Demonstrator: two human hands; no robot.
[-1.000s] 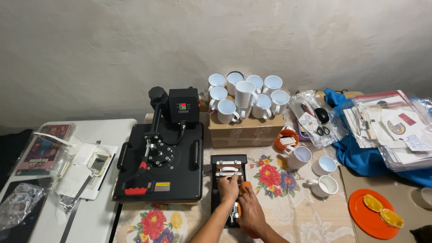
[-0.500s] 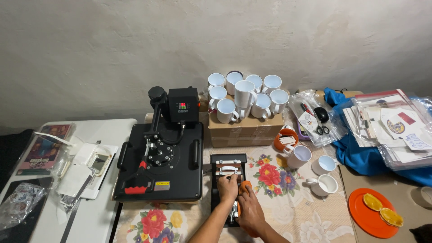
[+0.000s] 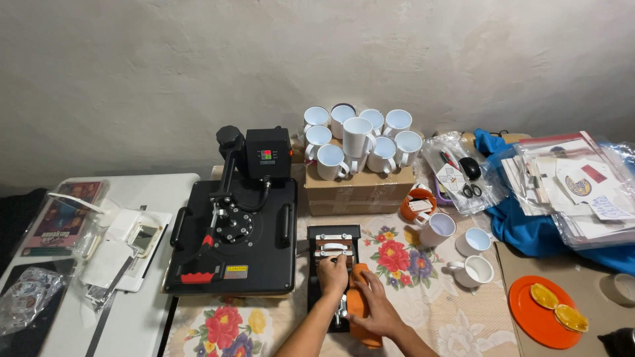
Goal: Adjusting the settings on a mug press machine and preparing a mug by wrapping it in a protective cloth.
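A small black mug-press attachment (image 3: 333, 236) lies on the flowered tablecloth in front of me. My left hand (image 3: 333, 272) rests on its metal clamp part, fingers closed over it. My right hand (image 3: 374, 311) grips the orange heating sleeve (image 3: 357, 304) mounted on the same attachment. Both forearms come in from the bottom edge. What sits inside the sleeve is hidden.
A large black heat press (image 3: 235, 225) stands to the left. Several white mugs (image 3: 357, 142) sit on a cardboard box (image 3: 357, 195) behind; three more mugs (image 3: 473, 241) stand to the right. An orange plate (image 3: 529, 320), plastic bags of printed sheets (image 3: 575, 185) and a white side table (image 3: 132, 311) surround the spot.
Both hands have stayed on the attachment; the fingers shifted only slightly on the orange sleeve and clamp.
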